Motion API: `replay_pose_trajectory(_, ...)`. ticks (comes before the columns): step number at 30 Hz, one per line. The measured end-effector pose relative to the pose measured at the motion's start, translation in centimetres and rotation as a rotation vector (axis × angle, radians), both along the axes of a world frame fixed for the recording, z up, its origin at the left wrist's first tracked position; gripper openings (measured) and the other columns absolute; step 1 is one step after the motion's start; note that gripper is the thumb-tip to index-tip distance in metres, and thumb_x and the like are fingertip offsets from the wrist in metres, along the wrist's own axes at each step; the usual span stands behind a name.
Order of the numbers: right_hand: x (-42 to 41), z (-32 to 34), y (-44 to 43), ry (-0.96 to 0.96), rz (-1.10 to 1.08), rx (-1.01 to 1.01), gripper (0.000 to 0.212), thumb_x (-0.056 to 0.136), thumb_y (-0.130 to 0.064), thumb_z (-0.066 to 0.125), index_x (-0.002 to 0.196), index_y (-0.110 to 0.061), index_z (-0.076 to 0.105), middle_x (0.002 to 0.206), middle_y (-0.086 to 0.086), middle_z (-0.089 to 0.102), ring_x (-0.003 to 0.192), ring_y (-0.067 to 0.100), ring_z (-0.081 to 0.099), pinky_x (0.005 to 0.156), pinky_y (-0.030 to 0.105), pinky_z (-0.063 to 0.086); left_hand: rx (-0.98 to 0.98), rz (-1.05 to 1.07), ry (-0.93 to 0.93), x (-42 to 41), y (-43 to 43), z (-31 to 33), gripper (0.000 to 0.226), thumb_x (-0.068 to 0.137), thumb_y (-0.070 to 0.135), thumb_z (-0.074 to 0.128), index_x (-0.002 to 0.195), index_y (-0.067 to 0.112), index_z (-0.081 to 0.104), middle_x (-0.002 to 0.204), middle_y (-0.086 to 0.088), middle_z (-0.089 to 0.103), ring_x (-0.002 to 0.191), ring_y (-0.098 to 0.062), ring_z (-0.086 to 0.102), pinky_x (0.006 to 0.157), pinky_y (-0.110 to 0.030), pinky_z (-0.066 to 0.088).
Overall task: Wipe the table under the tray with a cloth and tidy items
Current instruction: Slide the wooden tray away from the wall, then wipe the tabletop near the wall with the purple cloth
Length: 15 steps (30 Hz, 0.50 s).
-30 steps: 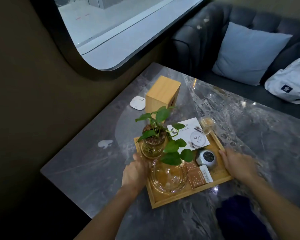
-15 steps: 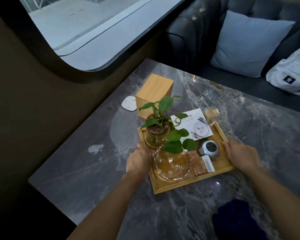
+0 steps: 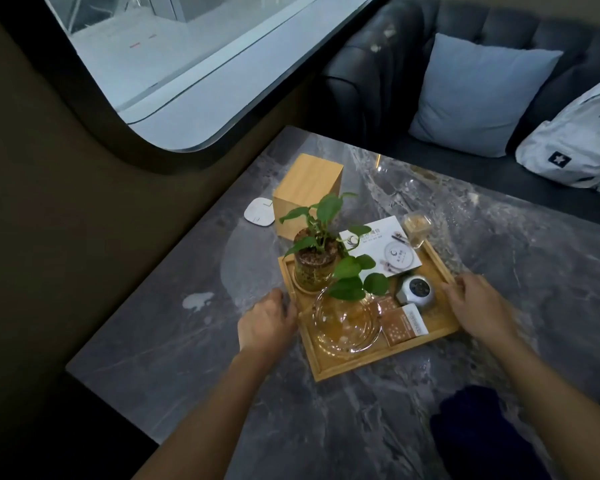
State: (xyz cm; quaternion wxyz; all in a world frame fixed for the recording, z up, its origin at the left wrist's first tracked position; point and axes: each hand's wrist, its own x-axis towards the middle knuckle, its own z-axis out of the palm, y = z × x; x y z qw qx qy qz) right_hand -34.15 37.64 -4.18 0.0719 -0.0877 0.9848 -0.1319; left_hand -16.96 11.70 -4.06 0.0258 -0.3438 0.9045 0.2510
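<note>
A wooden tray sits on the grey marble table. It carries a potted green plant in a glass jar, a glass ashtray, a white card, a small silver gadget, a brown box and a small glass jar. My left hand grips the tray's left rim. My right hand holds its right rim. A dark blue cloth lies on the table near my right forearm.
A wooden cube box and a white coaster-like pad stand behind the tray near the wall. A dark sofa with a blue cushion and a white backpack borders the table's far side. A window is at the upper left.
Both hands stay on the tray's rims. The tray has shifted slightly toward the wooden box, and the view has tilted.
</note>
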Motion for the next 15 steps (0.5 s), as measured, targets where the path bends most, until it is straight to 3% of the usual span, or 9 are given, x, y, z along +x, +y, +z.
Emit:
replay_pose_trajectory(5,2.8,0.8,0.9,0.085,-0.062,-0.006,0.037,0.091,-0.031,0.047,0.112,-0.001,0.055,0.119,0.025,0.055,0.109,0.042,0.051,0.094,0.048,0.037,-0.02,-0.003,0.083,2.6,-0.3,-0.5,0.037,0.091,0.037,0.046,0.114,0.009,0.056,0.113,-0.012,0.062,0.106,-0.03,0.056,0.088,-0.041,0.045)
replay_pose_trajectory(9,5.5,0.9,2.3,0.032,-0.13,-0.086,0.046,0.089,-0.037,0.047,0.12,-0.003,0.05,0.126,0.025,0.049,0.113,0.042,0.047,0.093,0.05,0.042,-0.086,-0.085,0.079,5.0,-0.4,-1.2,0.052,0.091,0.04,0.046,0.132,0.01,0.043,0.129,-0.011,0.054,0.12,-0.029,0.048,0.1,-0.041,0.039)
replay_pose_trajectory(15,10.7,0.4,4.1,-0.003,-0.194,-0.082,0.054,0.088,-0.041,0.05,0.129,-0.005,0.045,0.139,0.021,0.042,0.124,0.039,0.042,0.103,0.049,0.033,-0.079,-0.146,0.041,7.9,0.7,-2.2,0.044,0.09,0.039,0.048,0.124,0.012,0.048,0.128,-0.008,0.053,0.117,-0.027,0.049,0.097,-0.041,0.04)
